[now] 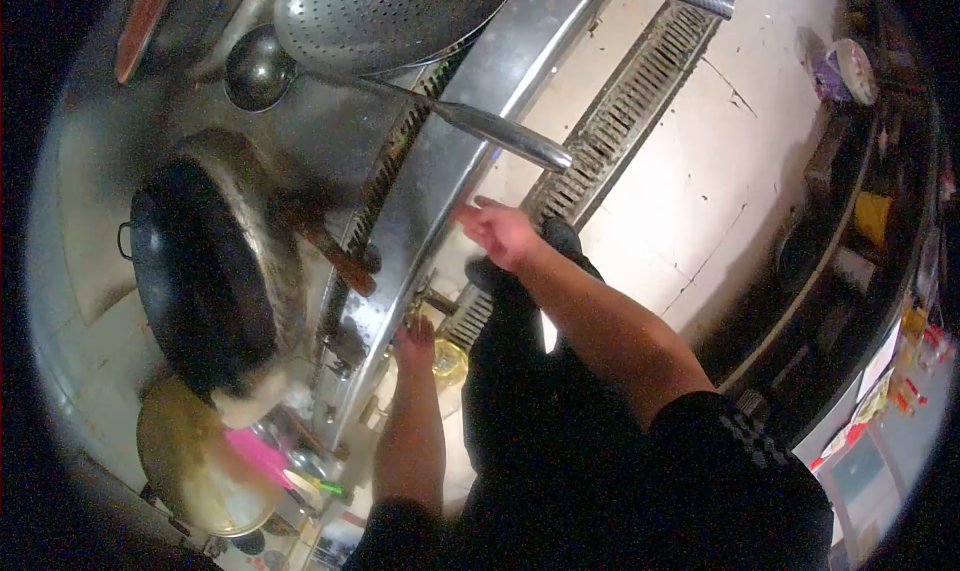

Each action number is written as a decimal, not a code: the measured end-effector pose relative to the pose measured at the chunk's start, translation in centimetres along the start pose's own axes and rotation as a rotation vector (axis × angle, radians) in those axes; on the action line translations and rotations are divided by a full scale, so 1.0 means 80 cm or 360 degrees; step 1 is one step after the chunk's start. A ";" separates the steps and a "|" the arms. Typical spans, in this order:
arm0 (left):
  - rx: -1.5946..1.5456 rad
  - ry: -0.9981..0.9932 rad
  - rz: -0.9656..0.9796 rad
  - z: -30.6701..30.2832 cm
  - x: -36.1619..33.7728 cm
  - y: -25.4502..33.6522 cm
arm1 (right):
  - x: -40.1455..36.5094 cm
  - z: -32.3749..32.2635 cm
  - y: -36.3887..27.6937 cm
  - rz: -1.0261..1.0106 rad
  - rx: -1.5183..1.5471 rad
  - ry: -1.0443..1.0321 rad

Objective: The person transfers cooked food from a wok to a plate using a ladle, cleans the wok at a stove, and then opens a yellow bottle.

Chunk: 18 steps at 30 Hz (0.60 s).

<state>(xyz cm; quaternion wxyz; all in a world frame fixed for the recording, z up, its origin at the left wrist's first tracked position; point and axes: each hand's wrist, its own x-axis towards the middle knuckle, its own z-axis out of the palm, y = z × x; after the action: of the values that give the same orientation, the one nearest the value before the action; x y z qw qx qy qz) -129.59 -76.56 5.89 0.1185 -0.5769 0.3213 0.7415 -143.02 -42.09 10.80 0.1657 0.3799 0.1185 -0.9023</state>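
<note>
My right hand (497, 233) is at the front edge of the steel counter (415, 196), fingers slightly apart and nothing visible in them. Below the same edge, my left hand (413, 343) is beside metal pipe fittings (437, 301); its fingers are blurred, and what they touch is unclear. A ladle (262, 68) lies on the stove, its handle sticking out over the edge above my right hand. Left of both hands, a large dark wok (200, 271) sits tilted. A wooden handle (338, 256) rests across the slotted strip.
A large perforated strainer (390, 16) juts over the counter at the top. A pot (200, 461) and a pink item (258, 458) are at the lower left. A floor drain grate (640, 91) runs beside the counter; dark shelves (830, 261) stand at the right.
</note>
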 end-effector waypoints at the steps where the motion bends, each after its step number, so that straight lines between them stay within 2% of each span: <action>1: -0.0360 -0.0100 0.0010 0.016 0.007 0.001 | 0.000 0.000 0.002 0.0000 -0.0006 0.0003; 2: -0.0409 0.0025 0.0101 0.027 0.007 -0.005 | 0.000 0.001 0.004 -0.0002 -0.0060 0.0026; 5: -0.0438 0.0062 0.0044 0.021 0.024 0.003 | 0.000 0.006 0.016 -0.0008 -0.0132 0.0101; 9: -0.0378 0.0072 -0.0016 -0.037 0.067 0.028 | 0.007 0.012 0.042 -0.0016 -0.0012 0.0161; 12: -0.0433 0.0017 -0.0007 -0.042 0.057 0.030 | 0.008 0.007 0.044 0.0024 0.0027 0.0039; 15: -0.0552 -0.0273 0.0036 -0.031 0.002 0.021 | 0.008 0.008 0.052 -0.0033 0.0047 0.0065; 18: -0.0634 -0.0465 0.0061 -0.059 0.006 0.018 | 0.000 0.015 0.053 0.0003 0.0013 0.0123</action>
<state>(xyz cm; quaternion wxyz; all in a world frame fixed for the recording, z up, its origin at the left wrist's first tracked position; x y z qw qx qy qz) -126.82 -80.64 5.31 0.0335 -0.4693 0.1592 0.8679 -142.14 -46.40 11.24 0.1603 0.4153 0.1206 -0.8873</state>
